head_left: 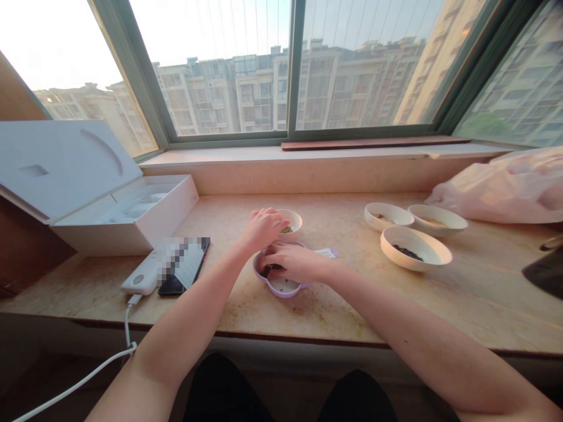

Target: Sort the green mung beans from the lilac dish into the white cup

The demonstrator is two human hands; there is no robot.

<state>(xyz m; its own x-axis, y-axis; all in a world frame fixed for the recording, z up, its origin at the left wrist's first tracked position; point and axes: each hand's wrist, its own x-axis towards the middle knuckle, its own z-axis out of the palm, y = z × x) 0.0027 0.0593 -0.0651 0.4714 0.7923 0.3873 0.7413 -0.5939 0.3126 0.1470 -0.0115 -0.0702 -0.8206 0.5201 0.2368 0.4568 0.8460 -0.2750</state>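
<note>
My left hand (pixel 264 226) is over the left side of a small white bowl (pixel 295 220), its fingers slightly apart and reaching across the rim. Green beans (pixel 287 230) lie inside that bowl. Just nearer to me is a lobed dish (pixel 285 293) with a purple rim. My right hand (pixel 294 261) reaches into it, fingers curled down around small dark beans (pixel 265 271) at its left side. The right fingertips are partly hidden. A few dark bits are scattered over the dish's pale bottom. A white label (pixel 325 253) shows beside the purple handle at right.
Three white bowls stand to the right; the nearest bowl (pixel 433 256) holds dark pieces. Behind them lies a plastic bag (pixel 505 184). An open white box (pixel 165 205), a white power bank (pixel 141 274) with a cable, and a phone (pixel 187 272) occupy the left. The counter's front edge runs below.
</note>
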